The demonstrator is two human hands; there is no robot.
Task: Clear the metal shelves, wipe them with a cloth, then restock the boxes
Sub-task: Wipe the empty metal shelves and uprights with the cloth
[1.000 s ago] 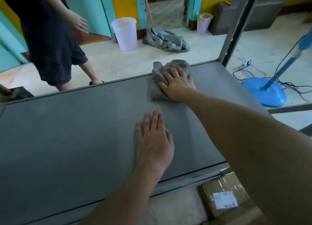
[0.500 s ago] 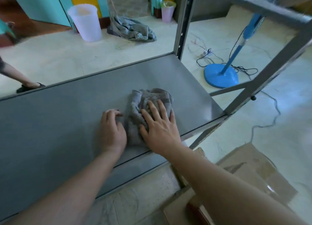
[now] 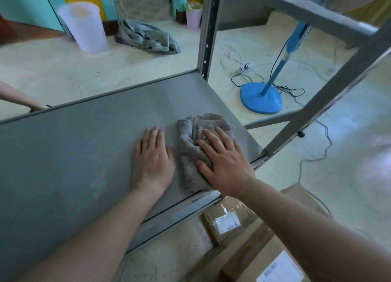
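A bare grey metal shelf (image 3: 69, 154) fills the left and middle of the head view. A crumpled grey-brown cloth (image 3: 191, 150) lies near its right front corner. My right hand (image 3: 224, 163) presses flat on the cloth with fingers spread. Just left of the cloth, my left hand (image 3: 153, 159) rests palm down on the shelf with straight fingers. Taped cardboard boxes (image 3: 228, 218) with white labels sit on the floor below the shelf's front edge.
Grey uprights (image 3: 208, 32) and an upper rail frame the shelf on the right. A blue fan stand (image 3: 261, 100) with trailing cables stands beyond. A white bucket (image 3: 84, 27), a mop cloth (image 3: 148, 37) and another person's leg (image 3: 19, 97) are behind the shelf.
My right hand has dragged the cloth from the shelf's far edge toward the near right corner. My left hand has flattened again beside it. The other person has stepped off to the left.
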